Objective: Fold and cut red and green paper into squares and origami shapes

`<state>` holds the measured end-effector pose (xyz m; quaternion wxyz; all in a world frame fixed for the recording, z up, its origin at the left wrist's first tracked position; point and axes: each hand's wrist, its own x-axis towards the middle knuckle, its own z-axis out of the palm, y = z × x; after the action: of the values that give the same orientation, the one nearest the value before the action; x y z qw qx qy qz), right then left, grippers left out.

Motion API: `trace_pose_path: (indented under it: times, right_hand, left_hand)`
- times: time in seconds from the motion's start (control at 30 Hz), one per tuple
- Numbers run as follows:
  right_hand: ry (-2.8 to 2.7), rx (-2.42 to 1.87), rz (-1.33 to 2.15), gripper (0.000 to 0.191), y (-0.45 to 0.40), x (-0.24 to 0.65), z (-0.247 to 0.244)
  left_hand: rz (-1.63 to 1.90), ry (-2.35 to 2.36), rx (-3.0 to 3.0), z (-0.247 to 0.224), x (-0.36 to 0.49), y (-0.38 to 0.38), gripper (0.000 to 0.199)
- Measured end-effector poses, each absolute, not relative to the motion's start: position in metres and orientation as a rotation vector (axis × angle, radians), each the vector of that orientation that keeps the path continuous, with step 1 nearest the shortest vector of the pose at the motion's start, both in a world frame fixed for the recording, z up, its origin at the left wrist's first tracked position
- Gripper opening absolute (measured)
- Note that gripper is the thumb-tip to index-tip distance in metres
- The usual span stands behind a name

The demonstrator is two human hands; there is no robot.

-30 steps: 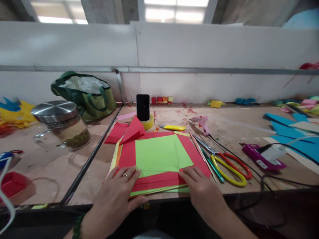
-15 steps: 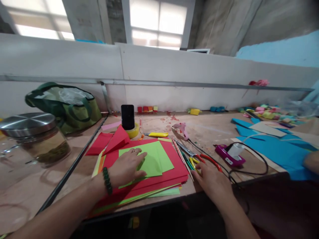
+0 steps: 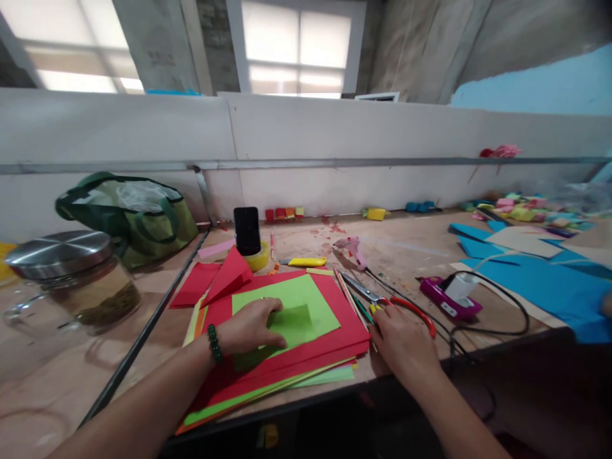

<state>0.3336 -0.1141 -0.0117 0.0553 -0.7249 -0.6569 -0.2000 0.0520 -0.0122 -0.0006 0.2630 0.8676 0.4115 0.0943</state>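
My left hand [image 3: 253,328], wearing a green bead bracelet, is over a light green paper sheet [image 3: 289,296] on a stack of red paper [image 3: 335,312]. Its thumb and fingers are curled about a smaller green paper piece [image 3: 299,319], which looks bent up and slightly blurred. My right hand [image 3: 404,338] is closed over yellow-handled scissors [image 3: 375,308], mostly hidden under the fingers. Against its knuckles are the orange-red handles of larger scissors [image 3: 415,311]. Pencils [image 3: 351,296] lie between that hand and the stack.
Behind the stack are a yellow cutter [image 3: 306,262], a phone [image 3: 247,231] leaning on tape [image 3: 258,258], and a pink glue gun [image 3: 352,248]. A purple power strip [image 3: 449,299] with a cord lies right, near blue sheets [image 3: 540,274]. A lidded glass jar [image 3: 90,296] and green bag [image 3: 162,233] stand left.
My left hand has gone from lying spread on the green paper to curling its fingers, and the smaller piece has bent up. My right hand has closed further over the yellow handles. The view tilted slightly.
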Motion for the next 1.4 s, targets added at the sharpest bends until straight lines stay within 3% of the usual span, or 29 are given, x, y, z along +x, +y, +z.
trace_pose_path:
  times: [0.13,0.3,0.47,0.63,0.83,1.03,1.4]
  right_hand:
    - [-1.766,-2.304,-0.425,0.015,-0.118,0.346,-0.012]
    - [-1.54,-2.088,-0.168,0.021,-0.139,0.365,-0.008]
    - [-1.783,-1.729,0.188,0.025,-0.159,0.343,-0.014]
    - [-1.894,-1.673,0.374,0.023,-0.168,0.328,-0.019]
    - [-1.903,-1.692,0.494,0.022,-0.178,0.331,-0.021]
    - [-1.879,-1.695,0.52,0.02,-0.184,0.33,-0.027]
    - [-1.9,-1.619,0.533,0.019,-0.185,0.332,-0.033]
  left_hand:
    - [0.372,1.003,2.276,-0.003,0.051,-0.01,0.018]
    - [0.407,0.942,2.184,-0.002,0.048,-0.01,0.019]
    - [0.489,0.869,2.161,-0.001,0.049,-0.014,0.018]
    - [0.463,0.847,2.321,-0.003,0.052,-0.02,0.012]
    - [0.446,0.847,2.592,-0.002,0.057,-0.033,0.053]
    - [0.078,0.627,2.643,-0.005,0.061,-0.036,0.049]
    - [-0.001,0.648,2.729,-0.011,0.063,-0.038,0.05]
